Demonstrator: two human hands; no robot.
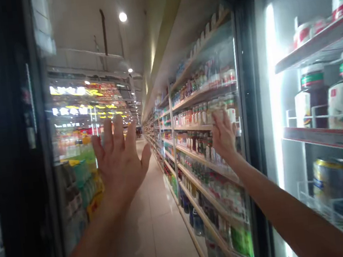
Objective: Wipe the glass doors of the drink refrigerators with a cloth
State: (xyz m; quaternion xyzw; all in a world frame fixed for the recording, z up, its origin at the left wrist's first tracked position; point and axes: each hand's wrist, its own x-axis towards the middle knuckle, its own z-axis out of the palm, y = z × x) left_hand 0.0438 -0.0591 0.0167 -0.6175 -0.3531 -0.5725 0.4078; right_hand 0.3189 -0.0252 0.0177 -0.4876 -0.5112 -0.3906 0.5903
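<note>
Left hand [119, 164] raised and open, fingers spread wide, holding nothing; right hand [224, 135] narrower, fingers loosely together, apparently against the glass door [200, 58] of a supermarket cooler, though glare obscured contact, with bottled drinks [207, 149] shelved behind.

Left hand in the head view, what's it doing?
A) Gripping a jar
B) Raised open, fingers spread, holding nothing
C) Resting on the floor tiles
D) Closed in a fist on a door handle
B: the left hand is raised with its fingers spread apart and nothing in it.
</note>
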